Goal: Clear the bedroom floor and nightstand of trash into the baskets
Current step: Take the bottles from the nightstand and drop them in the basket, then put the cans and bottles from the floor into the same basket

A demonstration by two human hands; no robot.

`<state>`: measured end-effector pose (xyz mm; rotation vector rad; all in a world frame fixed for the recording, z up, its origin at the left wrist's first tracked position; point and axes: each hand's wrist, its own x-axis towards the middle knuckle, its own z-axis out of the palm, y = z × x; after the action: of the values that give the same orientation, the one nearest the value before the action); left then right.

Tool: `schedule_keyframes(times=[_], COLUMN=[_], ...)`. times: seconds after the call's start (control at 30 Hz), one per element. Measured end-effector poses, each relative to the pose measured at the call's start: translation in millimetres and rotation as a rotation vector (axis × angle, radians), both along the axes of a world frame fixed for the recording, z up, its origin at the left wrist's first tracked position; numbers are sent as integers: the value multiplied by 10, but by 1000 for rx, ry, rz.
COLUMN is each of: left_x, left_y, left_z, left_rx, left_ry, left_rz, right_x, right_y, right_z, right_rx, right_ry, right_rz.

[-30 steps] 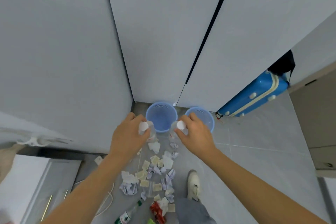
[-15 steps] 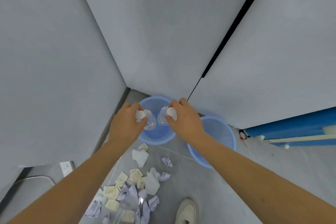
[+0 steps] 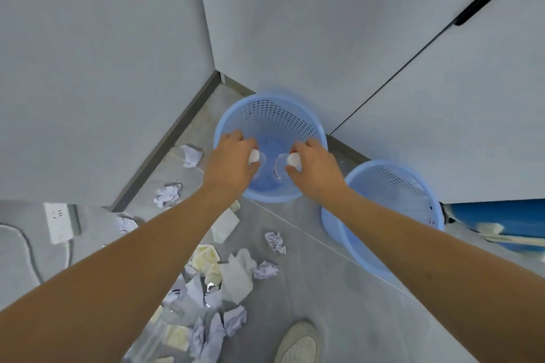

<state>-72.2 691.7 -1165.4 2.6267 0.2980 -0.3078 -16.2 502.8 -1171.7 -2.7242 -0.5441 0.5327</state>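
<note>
A grey tiled floor (image 3: pixel 339 318) meets pale grey walls and cabinet doors in a corner, and in that corner stands a blue mesh basket (image 3: pixel 275 115). A second blue basket (image 3: pixel 407 186) stands just to the right of the first one, against the cabinet front. Both hands hang over the mouth of the corner basket. The left hand (image 3: pixel 233 165) has its fingers curled round the neck of a clear plastic bottle (image 3: pixel 258 163) with a white cap, the bottle pointing down into the basket. The right hand (image 3: pixel 317 169) grips a second clear bottle (image 3: pixel 280 166) the same way, its fingers pinched just under the white cap; the two bottles are near each other, not touching. No label or writing can be read on either bottle.

In front of the corner basket, toward the person, the floor is strewn with crumpled paper balls (image 3: pixel 168 194), flat cream tissues (image 3: pixel 236 277) and more wads in a loose heap. A white shoe (image 3: pixel 298 343) shows at the bottom edge, below the basket. Left of the corner basket a white power strip (image 3: pixel 59 222) lies with its cord; its markings are too small to read. A blue suitcase (image 3: pixel 501 221) lies right of the second basket
</note>
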Motion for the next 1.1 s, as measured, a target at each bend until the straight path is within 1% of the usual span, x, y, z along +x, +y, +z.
schedule_keyframes(times=[0.1, 0.17, 0.27, 0.33, 0.43, 0.5, 0.6, 0.67, 0.77, 0.83, 0.9, 0.97, 1.1], left_x=[-64, -162, -458, -741, -1376, -1817, -2461, -2855, -3384, -3763, -4159, -4540, -5374], left_y=[39, 94, 243, 298, 573, 804, 1205, 1535, 2111, 2480, 2811, 3043, 3279], left_z=[-80, -24, 300, 541, 1217, 1813, 2804, 3413, 4257, 4722, 5059, 5285, 5459], left_rx=[40, 43, -16, -80, -167, -212, -204, -187, -153, -100, -69, -56, -70], left_ry=[47, 31, -56, -87, -64, -20, 47, 14, -86, -139, -180, -226, -306], left_rz=[-44, -50, -16, 14, 91, 141, 213, 282, 443, 546, 662, 772, 994], right_x=[-50, -128, -352, -548, -1101, -1549, -2176, -2545, -2966, -3236, -3471, -3693, -4187], right_y=[28, 66, 178, 240, 546, 855, 1437, 1892, 2621, 3060, 3479, 3808, 4304], right_z=[-56, 16, 327, 543, 1134, 1647, 2517, 3141, 4005, 4435, 4791, 5021, 5302], right_rx=[-33, -39, -41, 17, 107, 163, 205, 248, 340, 354, 357, 377, 360], right_ry=[35, 22, -79, -102, -67, -3, 100, 104, 68, 113, 126, 124, 176], right_rz=[1, -1, 10, -32, -31, -5, 92, 166, 271, 377, 488, 574, 749])
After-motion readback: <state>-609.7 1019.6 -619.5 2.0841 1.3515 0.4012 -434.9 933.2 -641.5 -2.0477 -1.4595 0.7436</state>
